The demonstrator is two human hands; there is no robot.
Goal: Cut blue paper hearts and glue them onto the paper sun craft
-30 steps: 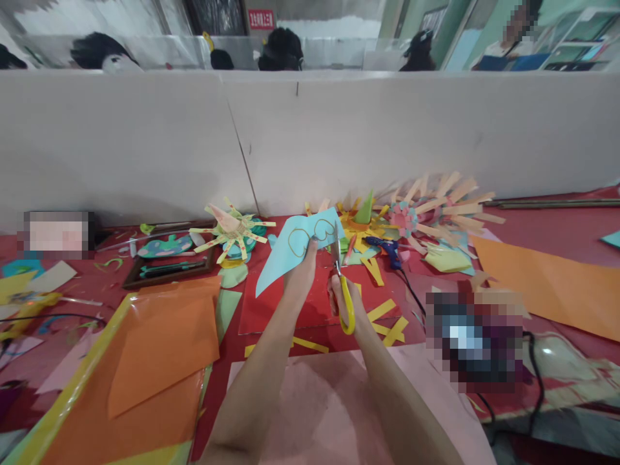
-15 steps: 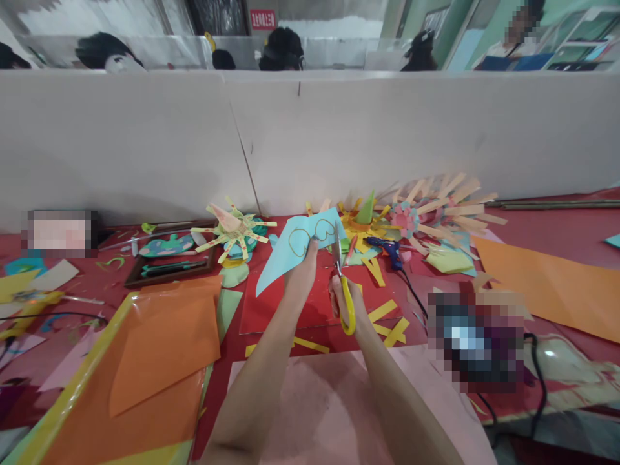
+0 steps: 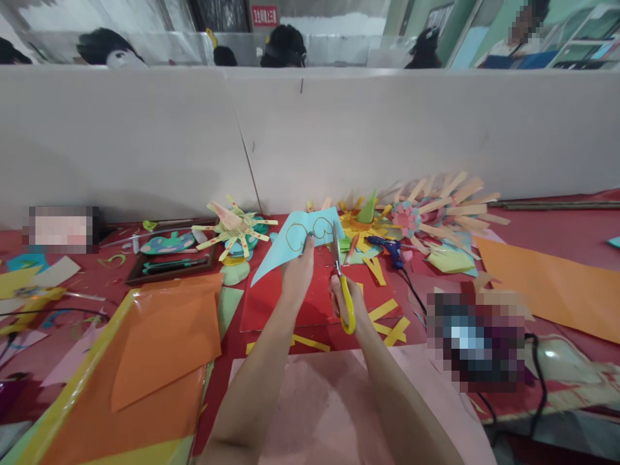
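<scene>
We see the left hand [image 3: 298,274] pinching a light-blue paper [image 3: 285,250] at its lower edge, thumb on the near face, and holding it in the air above a red sheet [image 3: 271,303] on the table [image 3: 547,226]. The paper tilts up towards the white partition [image 3: 387,129]. It carries two looped outlines [image 3: 296,236] drawn in yellow. The right hand [image 3: 359,309] is closed through the yellow loops of the scissors [image 3: 338,261]. Their blades point upward, stand nearly together, and meet the right edge of the paper just beside the right-hand loop. In our judgement the main risk lies in the grip. The sheet is held at one point only, so its free left corner may sag or twist, and the blades could then wander off the drawn line or tear the thin paper. The left thumb sits near the blades, and a hasty closing stroke could nick it. We cannot tell how far the blades have entered the sheet. Just behind the scissors lie a blue glue gun [image 3: 387,248] and its cord. A wide swing of the right elbow could catch the cord, or scatter the yellow strips [image 3: 387,316] beside the wrist. Paper flowers [image 3: 235,229] stand near the partition, well apart from both hands. An orange sheet [image 3: 165,342] lies to the left.
</scene>
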